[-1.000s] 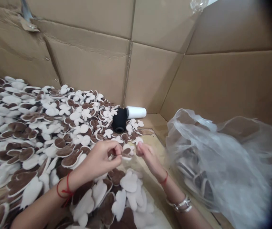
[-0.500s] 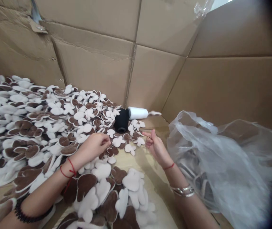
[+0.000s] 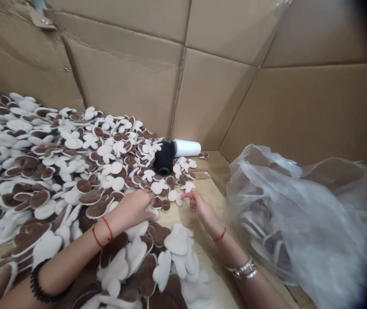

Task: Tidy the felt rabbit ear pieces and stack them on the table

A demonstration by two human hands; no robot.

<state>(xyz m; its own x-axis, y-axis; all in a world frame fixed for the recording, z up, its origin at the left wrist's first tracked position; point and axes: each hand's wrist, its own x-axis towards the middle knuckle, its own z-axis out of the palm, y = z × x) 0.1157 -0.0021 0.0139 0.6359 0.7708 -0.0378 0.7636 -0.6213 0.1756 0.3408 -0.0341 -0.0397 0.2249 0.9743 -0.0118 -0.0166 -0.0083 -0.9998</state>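
Soft bunny-head-shaped fabric pieces, white on one side and brown on the other, form a heap [image 3: 74, 141] on the left and a smaller pile [image 3: 173, 240] in front. My left hand [image 3: 135, 208] lies low among them, fingers closed on a white fabric piece [image 3: 153, 211] partly hidden by them. Across a small gap, my right hand [image 3: 204, 211] points its index finger at another white piece [image 3: 173, 196], the tip at its edge. The other right fingers are curled, and nothing shows in them.
Tall cardboard walls [image 3: 138, 73] enclose the space at the back and right. A black cone-like object [image 3: 164, 159] and a white cylinder [image 3: 187, 148] lie by the back wall. At right stands a clear plastic bag [image 3: 315, 223] with dark, pale-edged pieces inside.
My left hand has moved right and down; my right hand has shifted left and down. A piece blurred beside the white cylinder now lies there with its brown side showing.
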